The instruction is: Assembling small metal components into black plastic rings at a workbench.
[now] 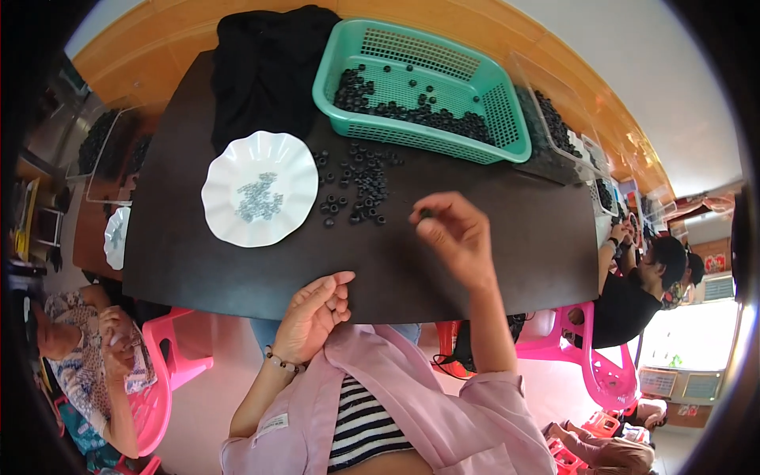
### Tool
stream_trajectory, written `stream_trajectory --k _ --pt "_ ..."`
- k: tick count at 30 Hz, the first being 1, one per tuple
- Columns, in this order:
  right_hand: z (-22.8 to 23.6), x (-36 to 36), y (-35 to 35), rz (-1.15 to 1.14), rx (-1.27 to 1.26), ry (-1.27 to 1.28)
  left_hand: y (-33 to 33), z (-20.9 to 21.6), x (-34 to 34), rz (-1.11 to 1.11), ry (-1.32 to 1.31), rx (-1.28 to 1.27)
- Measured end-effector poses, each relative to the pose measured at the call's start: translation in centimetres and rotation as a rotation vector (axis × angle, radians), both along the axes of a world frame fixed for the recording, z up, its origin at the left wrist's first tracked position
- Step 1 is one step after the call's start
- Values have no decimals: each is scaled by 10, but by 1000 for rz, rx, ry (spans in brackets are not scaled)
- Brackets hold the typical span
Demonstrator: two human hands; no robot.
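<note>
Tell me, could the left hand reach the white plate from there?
Probably yes: the left hand is by the near edge of the table, and nothing visible stands between it and the white plate; the loose black beads lie to the plate's right.

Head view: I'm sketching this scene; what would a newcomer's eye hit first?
Probably the bright green basket on the far side of the dark table, with black pieces inside. Nearer and to its left sits a white wavy-edged plate holding small clear bits, with loose black pieces just right of it. Closer in, the right hand pinches a small dark piece; the left hand is loosely curled at the near edge.
</note>
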State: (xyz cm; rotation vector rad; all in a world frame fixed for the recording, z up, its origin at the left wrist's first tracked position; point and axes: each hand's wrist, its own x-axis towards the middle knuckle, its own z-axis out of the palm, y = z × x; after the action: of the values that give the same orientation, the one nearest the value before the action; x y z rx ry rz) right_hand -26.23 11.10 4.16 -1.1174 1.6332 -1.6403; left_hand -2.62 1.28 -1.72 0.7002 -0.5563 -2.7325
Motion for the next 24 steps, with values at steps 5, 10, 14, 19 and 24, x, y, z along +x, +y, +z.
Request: stream_trajectory --k 5,10,14,19,24 --pt "38 -93 9 -443 47 504 -1 -3 0 -4 31 -8" --pt "62 -216 35 -731 104 755 0 -4 0 -15 27 -15" --pt "69 -280 46 -903 371 975 1 -4 2 5 26 -21" --pt "63 -306 51 -890 495 1032 0 -5 2 -2 45 -31" --pt "44 -305 51 -893 364 929 -1 -4 0 3 40 -15"
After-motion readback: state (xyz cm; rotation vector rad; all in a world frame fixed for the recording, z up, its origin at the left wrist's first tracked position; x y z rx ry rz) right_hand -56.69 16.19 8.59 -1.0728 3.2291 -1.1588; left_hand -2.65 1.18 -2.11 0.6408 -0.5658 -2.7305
